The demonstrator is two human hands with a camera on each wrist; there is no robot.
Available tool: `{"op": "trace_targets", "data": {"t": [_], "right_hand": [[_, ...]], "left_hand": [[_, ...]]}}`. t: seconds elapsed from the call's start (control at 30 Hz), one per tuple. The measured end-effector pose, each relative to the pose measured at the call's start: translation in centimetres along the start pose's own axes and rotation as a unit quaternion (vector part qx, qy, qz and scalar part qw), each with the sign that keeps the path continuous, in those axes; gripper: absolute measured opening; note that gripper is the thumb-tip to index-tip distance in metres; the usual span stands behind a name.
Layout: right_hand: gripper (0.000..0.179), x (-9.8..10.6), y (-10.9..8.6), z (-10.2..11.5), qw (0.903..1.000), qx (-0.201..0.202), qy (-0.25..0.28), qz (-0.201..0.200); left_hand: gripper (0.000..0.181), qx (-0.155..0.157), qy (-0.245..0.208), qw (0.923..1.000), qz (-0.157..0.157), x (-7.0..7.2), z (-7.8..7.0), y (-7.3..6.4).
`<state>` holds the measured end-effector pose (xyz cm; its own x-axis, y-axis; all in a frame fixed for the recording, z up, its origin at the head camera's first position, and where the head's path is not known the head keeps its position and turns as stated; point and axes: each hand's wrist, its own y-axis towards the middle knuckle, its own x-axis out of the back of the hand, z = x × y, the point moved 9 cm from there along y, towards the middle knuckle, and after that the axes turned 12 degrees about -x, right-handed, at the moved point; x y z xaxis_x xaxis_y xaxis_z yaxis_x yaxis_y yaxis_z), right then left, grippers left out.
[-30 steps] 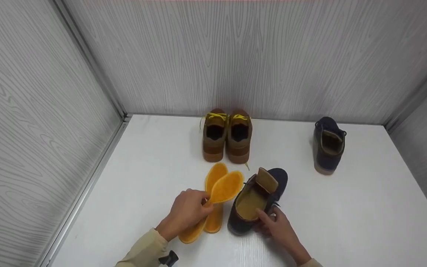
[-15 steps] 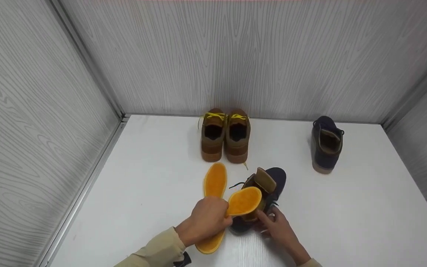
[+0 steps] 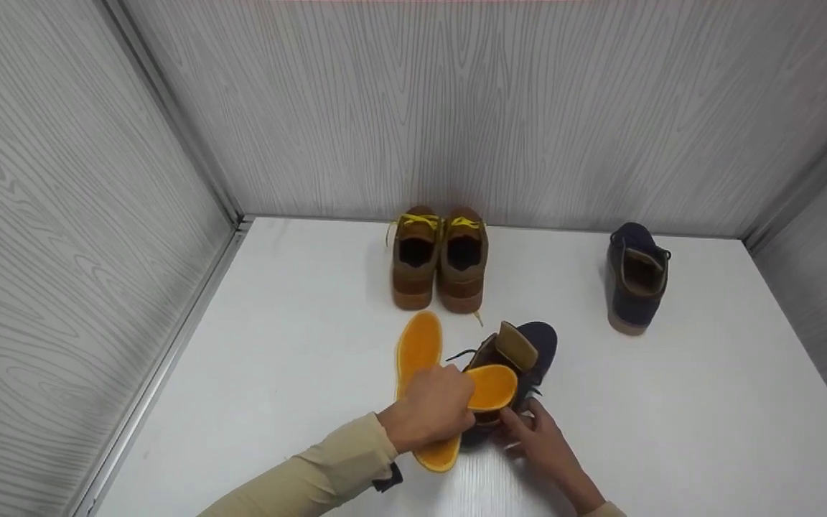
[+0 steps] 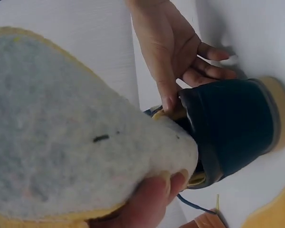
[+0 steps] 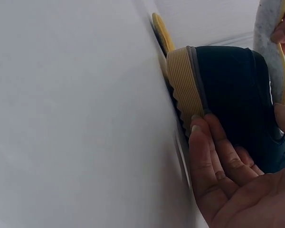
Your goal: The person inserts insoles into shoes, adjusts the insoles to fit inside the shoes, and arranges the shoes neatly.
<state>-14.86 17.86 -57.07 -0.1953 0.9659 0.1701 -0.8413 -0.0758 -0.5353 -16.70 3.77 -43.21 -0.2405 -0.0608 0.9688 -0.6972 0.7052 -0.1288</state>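
My left hand pinches an orange insole around its middle. One rounded end of the insole lies over the opening of a navy lace-up shoe; in the left wrist view, its whitish underside faces the camera and the narrow tip enters the collar. My right hand holds the shoe at its side near the heel, thumb at the collar and fingers against the sole edge. The shoe's tongue stands pulled up. A second orange insole lies flat on the table, partly hidden by my left hand.
Two brown shoes with yellow laces stand side by side at the back of the white table. The other navy shoe stands at the back right. Grey wood-grain panels enclose the back and sides.
My left hand has carried the insole rightward, from beside the navy shoe to over its opening. My right hand and the shoe have stayed in place.
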Motion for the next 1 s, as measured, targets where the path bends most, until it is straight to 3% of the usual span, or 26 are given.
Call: {"op": "trace_targets", "data": {"t": [0.27,0.53,0.73,0.9,1.0], "right_hand": [[0.055,0.3,0.5,-0.4,0.9998,0.014,-0.008,0.011],[0.048,0.2,0.5,-0.6,0.9990,0.029,0.020,0.029],[0.044,0.3,-0.2,0.1,0.9989,0.027,0.018,0.032],[0.042,0.1,-1.4,1.4,0.9987,0.029,0.019,0.038],[0.042,0.1,-1.7,1.8,0.9985,0.031,0.021,0.040]], "left_hand": [[0.018,0.014,0.036,0.9992,0.012,-0.6,0.0,3.0],[0.013,0.011,0.109,0.9933,-0.036,-1.5,-0.7,5.6],[0.009,0.023,0.126,0.9911,-0.037,-2.6,-0.7,7.2],[0.007,0.002,0.120,0.9917,-0.046,-3.5,-0.8,8.5],[0.016,-0.018,0.127,0.9898,-0.061,-3.8,-0.9,9.1]]}}
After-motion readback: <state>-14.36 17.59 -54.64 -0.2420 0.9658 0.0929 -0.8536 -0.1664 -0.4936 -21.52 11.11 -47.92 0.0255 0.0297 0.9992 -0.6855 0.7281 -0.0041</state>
